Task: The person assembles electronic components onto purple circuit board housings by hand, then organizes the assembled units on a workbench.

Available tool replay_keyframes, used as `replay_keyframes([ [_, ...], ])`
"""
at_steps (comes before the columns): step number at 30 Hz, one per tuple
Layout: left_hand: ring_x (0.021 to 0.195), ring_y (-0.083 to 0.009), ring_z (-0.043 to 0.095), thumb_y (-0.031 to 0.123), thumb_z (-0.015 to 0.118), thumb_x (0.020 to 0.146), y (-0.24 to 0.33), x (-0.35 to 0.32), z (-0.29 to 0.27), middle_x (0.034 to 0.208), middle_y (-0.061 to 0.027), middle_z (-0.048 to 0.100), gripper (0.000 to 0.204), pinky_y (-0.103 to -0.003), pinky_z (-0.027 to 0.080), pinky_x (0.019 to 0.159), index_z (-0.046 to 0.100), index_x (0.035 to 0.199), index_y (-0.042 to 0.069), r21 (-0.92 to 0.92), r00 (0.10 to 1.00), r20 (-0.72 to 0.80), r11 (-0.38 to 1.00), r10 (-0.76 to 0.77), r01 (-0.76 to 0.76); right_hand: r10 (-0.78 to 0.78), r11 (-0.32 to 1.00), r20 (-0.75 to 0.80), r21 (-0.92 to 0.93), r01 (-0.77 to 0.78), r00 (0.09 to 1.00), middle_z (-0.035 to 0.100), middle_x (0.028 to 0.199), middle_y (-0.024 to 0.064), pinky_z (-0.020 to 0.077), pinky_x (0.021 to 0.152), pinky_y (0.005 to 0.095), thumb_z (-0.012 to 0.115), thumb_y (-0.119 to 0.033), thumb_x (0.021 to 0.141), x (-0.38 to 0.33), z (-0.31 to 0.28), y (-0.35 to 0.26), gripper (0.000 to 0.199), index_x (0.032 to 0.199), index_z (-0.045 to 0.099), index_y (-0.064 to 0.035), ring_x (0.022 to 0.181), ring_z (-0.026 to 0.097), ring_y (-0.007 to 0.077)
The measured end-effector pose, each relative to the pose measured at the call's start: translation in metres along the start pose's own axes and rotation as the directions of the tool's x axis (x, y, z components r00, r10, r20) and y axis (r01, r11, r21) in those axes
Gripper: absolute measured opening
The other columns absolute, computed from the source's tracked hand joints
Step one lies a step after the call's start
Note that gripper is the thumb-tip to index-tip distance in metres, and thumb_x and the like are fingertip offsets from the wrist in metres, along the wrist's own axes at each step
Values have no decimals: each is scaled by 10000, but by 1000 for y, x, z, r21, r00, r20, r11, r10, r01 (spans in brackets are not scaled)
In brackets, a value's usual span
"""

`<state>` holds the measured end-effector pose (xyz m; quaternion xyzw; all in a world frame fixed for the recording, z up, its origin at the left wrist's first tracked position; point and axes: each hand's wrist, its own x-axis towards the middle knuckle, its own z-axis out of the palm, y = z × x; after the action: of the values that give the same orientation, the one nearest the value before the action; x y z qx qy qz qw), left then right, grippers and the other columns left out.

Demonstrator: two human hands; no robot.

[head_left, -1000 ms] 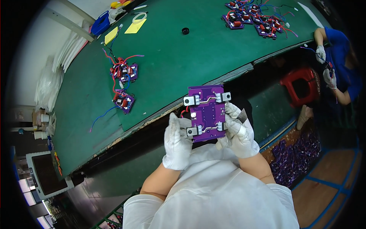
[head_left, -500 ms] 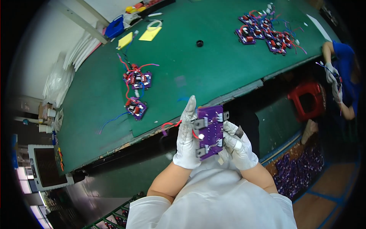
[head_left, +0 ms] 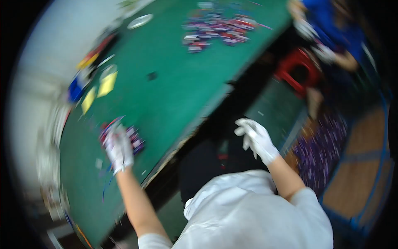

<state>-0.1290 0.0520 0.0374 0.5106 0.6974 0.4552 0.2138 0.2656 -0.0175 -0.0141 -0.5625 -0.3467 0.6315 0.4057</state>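
My left hand (head_left: 119, 150), in a white glove, reaches over a cluster of purple circuit boards (head_left: 136, 140) with red and blue wires at the left of the green table. Motion smears its fingers and they cover part of the boards, so I cannot tell whether it grips one. My right hand (head_left: 258, 140), gloved in white too, hovers off the table edge above my dark-clad legs. Its fingers are bent but apart, with nothing visible in them.
More wired boards (head_left: 215, 29) lie at the far side of the green table (head_left: 174, 95). Yellow sheets (head_left: 107, 84) and a small black object (head_left: 152, 76) rest on it. At right are a red stool (head_left: 298, 70), a co-worker in blue (head_left: 342, 29) and piled purple boards (head_left: 321, 147).
The view has swung. The board held between both hands is no longer seen there. My left hand has reached left to the wired boards; the right has separated from it.
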Motion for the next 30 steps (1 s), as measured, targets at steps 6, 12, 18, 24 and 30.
replay_keyframes([
  [6, 1097, -371, 489, 164, 551, 882, -34, -14, 7, 1207, -232, 514, 458, -426, 391, 936, 442, 1290, -14, 744, 781, 269, 393, 564, -540, 162, 959, -594, -94, -268, 788, 598, 759, 108, 476, 509, 318, 463, -261, 907, 17, -150, 165, 280, 956, 562, -4, 602, 574, 201],
  [12, 1137, -364, 488, 271, 535, 896, -140, 71, -57, 1269, -240, 480, 522, -398, 406, 951, 386, 1317, 2, 849, 917, 94, 449, 388, -277, 597, 619, -758, 227, -752, 263, 567, 1164, 174, 541, 665, 348, 447, -235, 869, -101, -264, 329, 393, 1182, 517, -9, 939, 610, 277],
  [18, 911, -383, 579, 435, 543, 813, -225, 154, -160, 980, -196, 602, 461, -512, 480, 739, 538, 1041, 34, 930, 890, -341, 246, 302, 273, 363, 528, -815, -219, -820, 452, 529, 1183, 231, 462, 856, 453, 486, -230, 840, -93, -285, 362, 358, 1176, 531, -115, 1019, 556, 392],
  [24, 771, -274, 561, 256, 536, 826, -191, 114, -122, 880, -122, 614, 317, -422, 468, 699, 570, 1027, 12, 889, 994, -86, 454, 62, 48, 235, 599, -836, -277, -752, 495, 356, 1327, 287, 432, 908, 496, 445, -275, 889, -34, -334, 331, 406, 1286, 435, -191, 1076, 494, 471],
  [30, 938, -260, 564, 137, 448, 889, -110, 43, -144, 1023, -214, 591, 299, -345, 436, 823, 542, 1096, -57, 967, 985, 131, 234, -108, -103, 550, 833, -791, 496, -246, 268, 563, 1070, 128, 487, 527, 325, 379, -368, 952, 34, -387, 381, 411, 1312, 427, -176, 699, 625, 226],
])
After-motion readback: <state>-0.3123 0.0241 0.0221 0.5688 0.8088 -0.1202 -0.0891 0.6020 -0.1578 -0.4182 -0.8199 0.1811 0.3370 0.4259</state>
